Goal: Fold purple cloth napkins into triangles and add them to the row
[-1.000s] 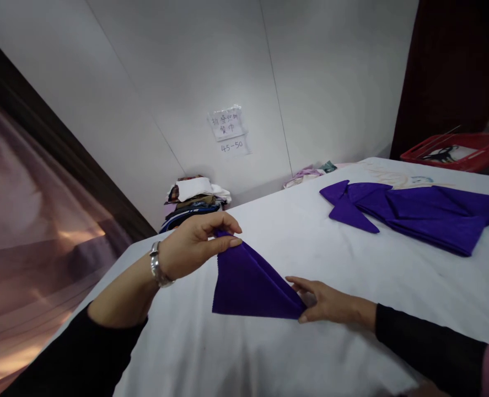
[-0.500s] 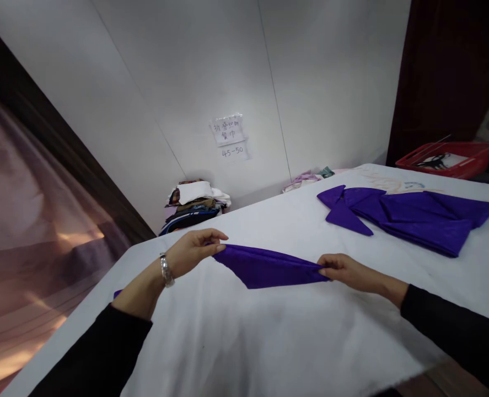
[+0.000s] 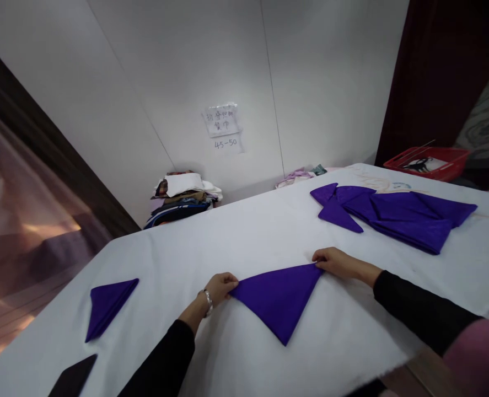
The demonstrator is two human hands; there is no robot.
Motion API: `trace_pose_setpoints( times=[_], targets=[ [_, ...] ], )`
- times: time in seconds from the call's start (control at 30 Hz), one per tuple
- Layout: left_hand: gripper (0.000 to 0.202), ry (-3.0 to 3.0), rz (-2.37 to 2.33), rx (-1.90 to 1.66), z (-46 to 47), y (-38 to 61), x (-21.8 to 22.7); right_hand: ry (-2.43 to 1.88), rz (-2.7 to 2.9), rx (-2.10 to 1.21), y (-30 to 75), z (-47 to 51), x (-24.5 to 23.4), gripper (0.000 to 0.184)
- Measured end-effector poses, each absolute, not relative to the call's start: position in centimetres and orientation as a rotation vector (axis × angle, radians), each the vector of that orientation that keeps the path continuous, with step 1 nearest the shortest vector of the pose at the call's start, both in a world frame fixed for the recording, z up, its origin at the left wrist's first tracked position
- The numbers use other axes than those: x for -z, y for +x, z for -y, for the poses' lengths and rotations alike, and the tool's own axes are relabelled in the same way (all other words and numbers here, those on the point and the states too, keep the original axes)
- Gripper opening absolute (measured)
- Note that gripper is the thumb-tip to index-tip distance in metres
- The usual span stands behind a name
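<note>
A purple cloth napkin, folded into a triangle, is stretched between my two hands, one point hanging toward me. My left hand, with a silver bracelet at its wrist, pinches the left corner. At the right corner, my right hand grips the cloth between thumb and fingers. Another folded purple napkin lies on the white-covered table to the left. Farther back on the right is a heap of purple napkins, some folded to points.
A dark flat object rests at the near left edge. Stacked clothes stand against the wall beside a curtain. At the back right sits a red basket holding black-handled scissors. A handwritten paper sign hangs on the wall.
The napkin in my hands has swung from a narrow strip to a broad triangle facing me, lower down. My left hand has moved right and down, uncovering the napkin on the left.
</note>
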State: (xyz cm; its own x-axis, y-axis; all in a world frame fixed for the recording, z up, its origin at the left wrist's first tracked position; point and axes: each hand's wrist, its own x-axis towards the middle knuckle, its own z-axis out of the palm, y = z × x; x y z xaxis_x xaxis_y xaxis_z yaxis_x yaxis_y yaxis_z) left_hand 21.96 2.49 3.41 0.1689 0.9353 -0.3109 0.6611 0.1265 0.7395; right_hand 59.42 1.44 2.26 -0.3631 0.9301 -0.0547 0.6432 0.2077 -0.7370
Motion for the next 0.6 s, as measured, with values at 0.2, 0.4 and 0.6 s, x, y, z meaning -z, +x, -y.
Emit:
trace_pose_setpoints(
  times=[0.2,0.4,0.6],
  targets=[
    [0.013,1.830,-1.642,-0.393,-2.4,21.7,-3.6,-1.440,2.095,-0.826,59.9,-0.8,-1.7,0.022],
    [0.023,2.235,-1.509,-0.480,-2.0,23.6,-3.4,-1.344,1.908,-0.917,60.4,-0.4,-0.5,0.019],
    [0.022,2.312,-1.365,-0.619,-1.6,25.0,-1.7,-1.366,1.744,-0.995,61.5,0.0,0.2,0.032]
  ],
)
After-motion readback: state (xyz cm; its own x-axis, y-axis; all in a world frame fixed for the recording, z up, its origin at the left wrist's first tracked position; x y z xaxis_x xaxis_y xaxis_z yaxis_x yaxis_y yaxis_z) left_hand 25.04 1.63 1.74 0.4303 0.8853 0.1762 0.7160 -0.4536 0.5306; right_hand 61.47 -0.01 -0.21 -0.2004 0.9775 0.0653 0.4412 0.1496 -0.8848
